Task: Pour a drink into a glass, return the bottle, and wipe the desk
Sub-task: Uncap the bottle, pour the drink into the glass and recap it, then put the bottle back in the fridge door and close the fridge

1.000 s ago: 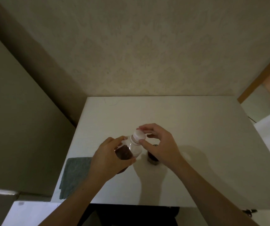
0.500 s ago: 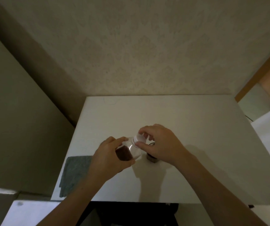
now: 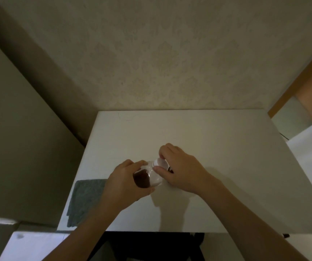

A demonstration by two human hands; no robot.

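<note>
While both of my hands meet over the near middle of the white counter (image 3: 198, 132), the clear plastic bottle (image 3: 152, 175) sits between them, tipped so its neck points up and away toward my right. My left hand (image 3: 126, 182) wraps around the body of the bottle from the left side, fingers curled over the top and thumb underneath, so the bottle is clamped in that palm; a pool of dark brown drink (image 3: 142, 178) shows through the clear wall just beside my fingers, while the upper shoulder of the bottle looks pale and see-through. My right hand (image 3: 181, 170) comes in from the right and closes on the white cap (image 3: 160, 162) at the neck, with the thumb pressed against its near side and the fingers bent over its far side, pinching it. Whether the cap is seated tight on the threads or loose, I cannot tell. The two hands are almost touching, parted only by the cap and the neck. Tucked behind my right hand, a sliver of something dark (image 3: 170, 169) peeks out by the thumb; it may be the glass, but too little shows to be sure. Well off to my left, a grey-green cloth (image 3: 84, 200) lies flat at the near left corner of the counter, partly covered by my left forearm and apart from the bottle. Patterned wallpaper (image 3: 160, 53) rises behind the far edge of the counter.
</note>
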